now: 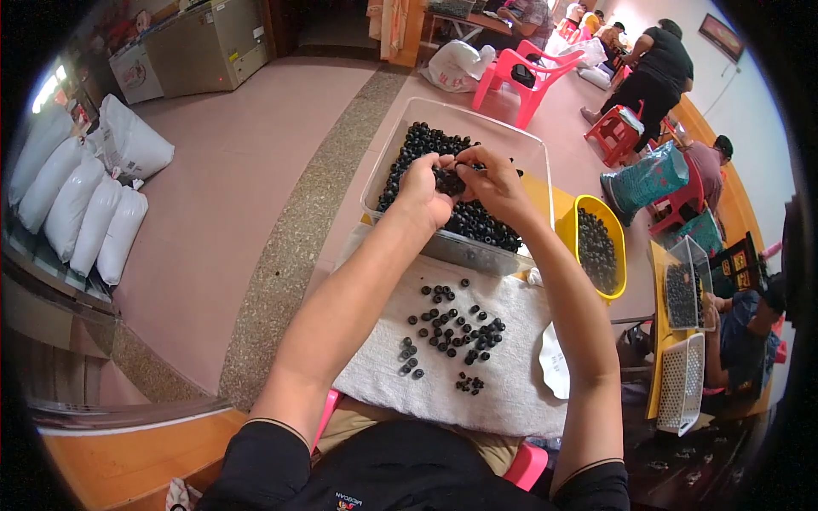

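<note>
1. Black rings [449,180] are pinched in a small cluster between both hands, just above the clear tub [400,128] of loose rings at the far edge of the table.
2. Left hand [423,189] curls shut around the cluster from the left, knuckles up, forearm stretched forward.
3. Right hand [497,183] meets it from the right, fingertips closed on the same rings; both are equally near.
4. More rings lie scattered on the white towel [511,383] near the body.
</note>
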The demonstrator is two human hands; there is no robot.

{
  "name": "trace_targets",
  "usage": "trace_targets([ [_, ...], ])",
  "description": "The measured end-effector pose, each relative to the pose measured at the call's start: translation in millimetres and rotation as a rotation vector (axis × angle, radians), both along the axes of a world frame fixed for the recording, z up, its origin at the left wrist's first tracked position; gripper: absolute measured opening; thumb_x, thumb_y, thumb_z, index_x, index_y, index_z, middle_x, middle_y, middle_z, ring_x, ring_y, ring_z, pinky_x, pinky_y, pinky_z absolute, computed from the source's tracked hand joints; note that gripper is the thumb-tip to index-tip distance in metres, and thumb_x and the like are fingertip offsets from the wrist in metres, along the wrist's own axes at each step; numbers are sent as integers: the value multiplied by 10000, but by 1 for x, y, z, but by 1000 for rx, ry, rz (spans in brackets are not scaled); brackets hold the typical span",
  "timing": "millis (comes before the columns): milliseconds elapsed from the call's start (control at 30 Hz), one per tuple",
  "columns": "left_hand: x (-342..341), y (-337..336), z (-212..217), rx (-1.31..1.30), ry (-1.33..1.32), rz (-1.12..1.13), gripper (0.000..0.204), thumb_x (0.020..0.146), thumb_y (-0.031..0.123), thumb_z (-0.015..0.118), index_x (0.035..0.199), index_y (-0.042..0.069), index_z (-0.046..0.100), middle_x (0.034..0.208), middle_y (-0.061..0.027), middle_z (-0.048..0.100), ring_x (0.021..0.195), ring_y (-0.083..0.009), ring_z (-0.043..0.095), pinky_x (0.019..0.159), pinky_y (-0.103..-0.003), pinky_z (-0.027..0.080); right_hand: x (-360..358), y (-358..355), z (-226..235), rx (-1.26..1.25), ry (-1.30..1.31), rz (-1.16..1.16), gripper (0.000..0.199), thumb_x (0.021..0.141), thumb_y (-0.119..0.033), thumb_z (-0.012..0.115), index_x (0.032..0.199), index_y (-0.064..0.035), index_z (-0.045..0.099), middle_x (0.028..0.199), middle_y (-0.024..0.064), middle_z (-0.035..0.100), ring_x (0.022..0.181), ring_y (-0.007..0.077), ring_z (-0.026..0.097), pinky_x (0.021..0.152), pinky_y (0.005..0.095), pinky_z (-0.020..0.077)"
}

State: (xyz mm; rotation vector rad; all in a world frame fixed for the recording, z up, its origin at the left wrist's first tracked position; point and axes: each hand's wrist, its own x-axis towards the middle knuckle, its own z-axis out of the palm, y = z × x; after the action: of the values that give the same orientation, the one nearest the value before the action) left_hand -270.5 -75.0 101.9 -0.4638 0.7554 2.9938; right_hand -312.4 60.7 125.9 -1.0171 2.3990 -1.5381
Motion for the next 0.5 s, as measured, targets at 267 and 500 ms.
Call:
trace_targets([
  [267, -7, -1, -5, 71, -65, 74, 147, 942, 184, 522, 956, 57, 594, 948, -110, 660, 896, -260, 629, 892, -453, 486, -19, 18, -17, -57, -180, -153, 155, 942, -57, 584, 1071, 19, 624, 889, 105, 685, 705, 158, 663, 637, 306, 561],
  [500, -1, 0, 4, 61, -69, 75, 154, 947, 154, 486, 1007, 46, 579, 1063, -144, 647, 967, -291, 620, 1002, -506, 435, -10, 26, -18, 254, 279, -121, 153, 894, -4, 617, 1036, 27, 667, 903, 55, 665, 735, 114, 613, 661, 274, 514],
])
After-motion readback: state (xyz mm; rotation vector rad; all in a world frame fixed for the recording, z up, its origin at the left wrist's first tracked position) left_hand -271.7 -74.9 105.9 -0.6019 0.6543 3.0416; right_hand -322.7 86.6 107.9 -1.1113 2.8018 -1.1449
